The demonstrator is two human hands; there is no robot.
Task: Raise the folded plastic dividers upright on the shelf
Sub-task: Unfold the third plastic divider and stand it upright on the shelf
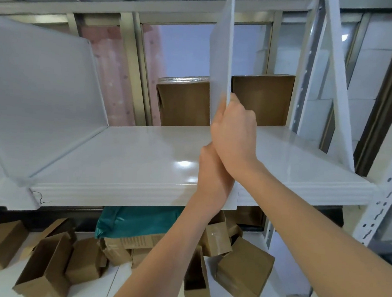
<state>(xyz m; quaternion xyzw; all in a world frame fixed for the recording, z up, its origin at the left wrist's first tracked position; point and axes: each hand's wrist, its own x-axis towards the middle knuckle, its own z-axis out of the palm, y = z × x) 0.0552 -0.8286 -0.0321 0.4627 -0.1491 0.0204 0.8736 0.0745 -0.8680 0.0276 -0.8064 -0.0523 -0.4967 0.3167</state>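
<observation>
A white plastic divider [221, 56] stands nearly upright on the white shelf [124, 156], its top reaching the beam above. My right hand [233, 132] grips its front edge low down, fingers curled round the panel. My left hand [214, 171] sits just below and behind the right one, pressed against the divider's lower edge; its fingers are hidden. A second divider [42, 94] leans tilted at the left of the shelf. A third divider [339, 77] stands at the right end by the post.
Two brown cardboard boxes [184, 100] stand at the back of the shelf, either side of the held divider. Below the shelf lie several small open cartons [47, 265] and a teal plastic bag [137, 221]. A perforated metal upright [383, 198] frames the right side.
</observation>
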